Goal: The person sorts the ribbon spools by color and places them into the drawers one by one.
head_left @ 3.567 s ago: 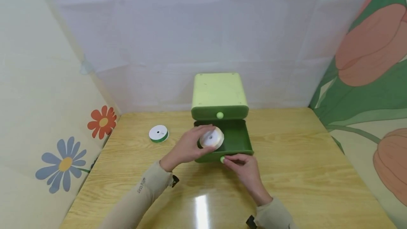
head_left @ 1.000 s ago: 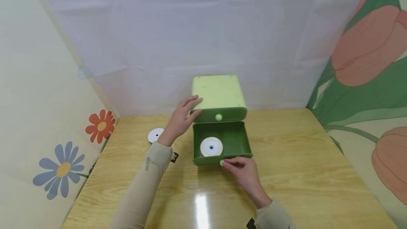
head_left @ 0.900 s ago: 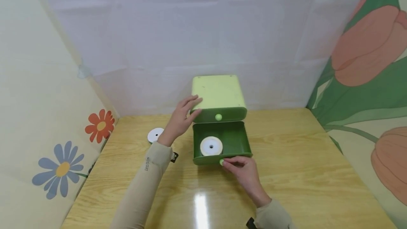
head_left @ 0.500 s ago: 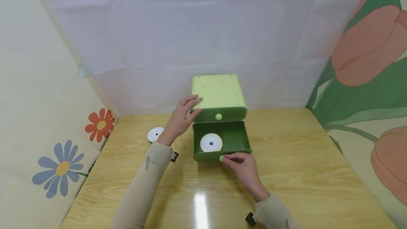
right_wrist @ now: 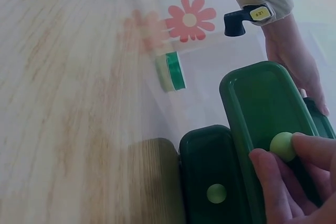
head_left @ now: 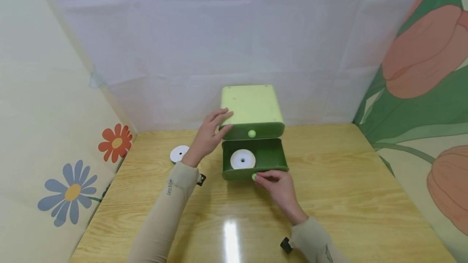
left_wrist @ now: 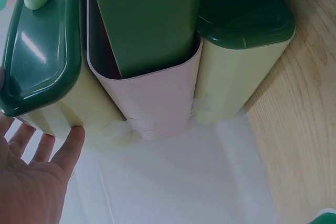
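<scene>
A stacked drawer cabinet [head_left: 252,104] has light yellow-green casing and dark green fronts. Its middle drawer [head_left: 270,157] is pulled out, and a pale ribbon spool [head_left: 249,158] lies flat inside at the left. My right hand [head_left: 282,192] pinches that drawer's round light green knob [right_wrist: 283,147] between thumb and fingers. My left hand [head_left: 205,140] rests on the cabinet's upper left edge, fingers on the top and thumb by the front corner. In the left wrist view its extended fingers [left_wrist: 71,148] touch the top unit's casing. The top drawer's knob [head_left: 252,134] is untouched.
A green ribbon spool with a white face [head_left: 177,154] lies on the wooden table [head_left: 351,198], left of the cabinet and partly behind the left wrist. A white cloth backdrop [head_left: 190,39] hangs behind; flower-printed panels [head_left: 73,125] flank both sides.
Earlier the left hand held the pale ribbon spool over the drawer; it let go and moved onto the cabinet. Within the last second the right hand has pushed the drawer partway inward, carrying the spool.
</scene>
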